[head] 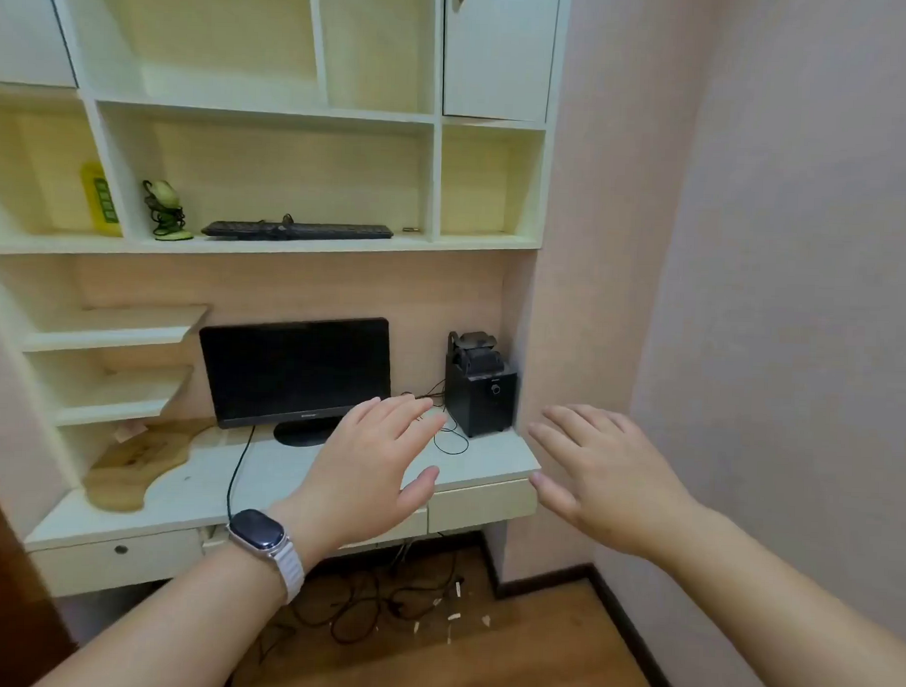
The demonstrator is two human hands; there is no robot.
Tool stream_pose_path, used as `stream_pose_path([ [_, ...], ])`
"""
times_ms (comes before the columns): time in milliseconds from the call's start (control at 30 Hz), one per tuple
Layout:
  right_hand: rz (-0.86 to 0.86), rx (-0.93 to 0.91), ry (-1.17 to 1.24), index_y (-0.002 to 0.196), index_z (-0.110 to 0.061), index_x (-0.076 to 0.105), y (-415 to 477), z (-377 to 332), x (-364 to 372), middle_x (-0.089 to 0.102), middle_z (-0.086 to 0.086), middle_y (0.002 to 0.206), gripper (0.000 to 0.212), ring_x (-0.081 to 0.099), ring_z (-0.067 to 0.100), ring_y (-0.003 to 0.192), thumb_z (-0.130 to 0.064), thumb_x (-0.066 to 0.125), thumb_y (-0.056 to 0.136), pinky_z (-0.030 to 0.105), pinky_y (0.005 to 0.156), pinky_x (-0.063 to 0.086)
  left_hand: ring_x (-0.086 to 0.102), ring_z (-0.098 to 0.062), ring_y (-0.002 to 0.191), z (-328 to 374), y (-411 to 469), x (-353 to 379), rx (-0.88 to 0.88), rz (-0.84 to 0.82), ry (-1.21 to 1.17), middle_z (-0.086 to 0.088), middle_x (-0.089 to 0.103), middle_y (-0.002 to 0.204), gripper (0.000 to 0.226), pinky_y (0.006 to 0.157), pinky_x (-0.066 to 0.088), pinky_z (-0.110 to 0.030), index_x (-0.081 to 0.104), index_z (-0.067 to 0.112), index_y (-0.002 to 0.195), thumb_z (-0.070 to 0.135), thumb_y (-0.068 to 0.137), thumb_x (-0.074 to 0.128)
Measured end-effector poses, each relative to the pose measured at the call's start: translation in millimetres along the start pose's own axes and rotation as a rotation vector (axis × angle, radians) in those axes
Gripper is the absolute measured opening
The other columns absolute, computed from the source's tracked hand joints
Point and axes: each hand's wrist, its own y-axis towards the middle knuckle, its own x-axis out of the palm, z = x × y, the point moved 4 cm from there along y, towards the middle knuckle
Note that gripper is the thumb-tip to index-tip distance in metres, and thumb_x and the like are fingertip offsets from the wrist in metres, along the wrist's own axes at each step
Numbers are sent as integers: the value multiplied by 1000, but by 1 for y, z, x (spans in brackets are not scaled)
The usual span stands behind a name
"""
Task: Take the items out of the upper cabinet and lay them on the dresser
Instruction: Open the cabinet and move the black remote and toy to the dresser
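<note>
Two spread hands [370, 458] [605, 477], one keyboard [297, 230]

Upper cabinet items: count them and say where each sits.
4: yellow bottle in the left compartment; green ornament, black keyboard and a small metallic piece, left to right, in the middle one. Closed white doors may hide more.

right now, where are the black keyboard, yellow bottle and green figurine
black keyboard [298, 230]: head view, middle keys
yellow bottle [102, 200]: head view, green label
green figurine [163, 193]: head view, pale top

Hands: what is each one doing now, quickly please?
Left hand: open, holds nothing.
Right hand: open, holds nothing.
</note>
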Motion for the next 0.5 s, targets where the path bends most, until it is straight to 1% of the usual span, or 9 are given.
stream_pose_path([
  [100,1,-6,-18,126,-23,63,41,-3,16,64,1,128,53,59,21,117,-55,43,88,38,97,47,52,-22,128,-34,15,17,-1,25,-11,0,58,135,49,108,38,-43,58,22,131,44,87,52],
  [200,22,-31,-17,125,-21,64,88,-6,35,64,1,127,54,59,23,117,-54,42,88,38,98,46,53,-23,126,-73,33,35,-2,53,-19,-2,59,133,50,107,40,-43,59,20,130,43,86,54],
  [333,95,-49,-13,121,-18,66,143,-12,51,65,3,122,52,60,26,113,-51,45,86,39,94,48,52,-23,127,-127,57,52,6,106,-19,-2,59,133,49,108,38,-42,60,20,130,42,87,54],
  [500,118,-60,-27,121,-17,66,192,-17,73,65,4,122,52,60,27,113,-50,46,86,39,94,47,52,-25,126,-174,83,77,36,127,-22,-3,59,133,49,108,38,-44,59,18,130,41,87,55],
])
